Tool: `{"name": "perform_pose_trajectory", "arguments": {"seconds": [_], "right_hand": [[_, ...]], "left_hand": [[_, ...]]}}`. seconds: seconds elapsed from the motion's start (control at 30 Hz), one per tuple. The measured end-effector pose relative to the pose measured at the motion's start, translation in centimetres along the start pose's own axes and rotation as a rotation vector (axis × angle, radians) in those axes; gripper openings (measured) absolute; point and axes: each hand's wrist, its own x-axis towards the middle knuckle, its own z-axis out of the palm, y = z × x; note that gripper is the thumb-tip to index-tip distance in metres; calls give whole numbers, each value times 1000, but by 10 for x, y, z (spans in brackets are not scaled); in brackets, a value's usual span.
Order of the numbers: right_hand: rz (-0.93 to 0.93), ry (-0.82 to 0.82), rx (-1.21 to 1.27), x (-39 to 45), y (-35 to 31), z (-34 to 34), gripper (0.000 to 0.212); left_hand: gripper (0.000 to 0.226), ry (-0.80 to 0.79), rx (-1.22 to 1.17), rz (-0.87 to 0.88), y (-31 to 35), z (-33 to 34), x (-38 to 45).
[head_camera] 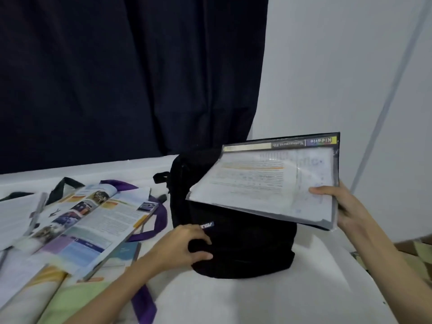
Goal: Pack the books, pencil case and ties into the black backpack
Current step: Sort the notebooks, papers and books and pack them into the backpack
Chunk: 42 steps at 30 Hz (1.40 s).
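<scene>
From the head camera: the right hand (348,206) pinches the right edge of a clear document folder (268,181), thumb on top and fingers beneath. The folder hangs just above the black backpack (233,249), long axis running left to right and tilted. The left hand (184,246) grips the near front of the bag, fingers curled into the fabric. An open magazine (88,223) and a purple tie (161,218) lie to the left; whether the backpack's mouth is open can't be told, as the folder hides it.

Right hand (348,206) holding clear file folder (268,181) above black backpack (233,249), left hand (184,246) gripping its front (open books (88,220) left)
</scene>
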Motion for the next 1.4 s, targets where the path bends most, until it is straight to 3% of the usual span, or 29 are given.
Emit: {"name": "perform_pose_trajectory", "arguments": {"seconds": [0.03,0.1,0.13,0.2,0.3,0.4,0.53,0.63,0.73,0.83,0.93,1.03,1.1,1.23,1.4], "right_hand": [[2,-11,-8,4,2,-1,126],[-9,-48,-6,10,4,-1,136],[-2,-72,-5,12,3,-1,133],[17,-112,-20,14,0,-1,115],[47,-184,-39,13,-8,-2,84],[68,-259,-85,9,-14,1,81],[81,-300,-156,5,-10,6,117],[115,-362,-182,6,-3,6,101],[154,-393,-189,6,3,0,105],[174,-365,-206,6,15,-10,116],[178,-305,-152,7,29,-15,120],[201,-259,-39,9,40,-11,95],[196,-204,45,11,46,-4,75],[174,-129,117,17,57,7,75],[148,-72,201,18,63,15,74]], "left_hand": [[38,37,-66,-48,-1,0,1],[12,150,-242,-180,-6,-5,3],[25,205,-359,-277,-8,-9,5],[31,332,-683,-548,-18,-19,9],[12,546,-1306,-827,-35,-40,13],[14,703,-1571,-877,-44,-70,16],[25,873,-1663,-811,-47,-119,32],[20,889,-1662,-734,-41,-147,49],[14,786,-1479,-682,-23,-169,62],[7,596,-742,-684,-5,-183,70],[9,388,-35,-415,19,-188,77],[18,311,364,-221,47,-177,87],[20,380,508,-70,61,-169,93],[26,402,535,198,78,-162,99],[41,288,660,209,79,-171,102]]}}
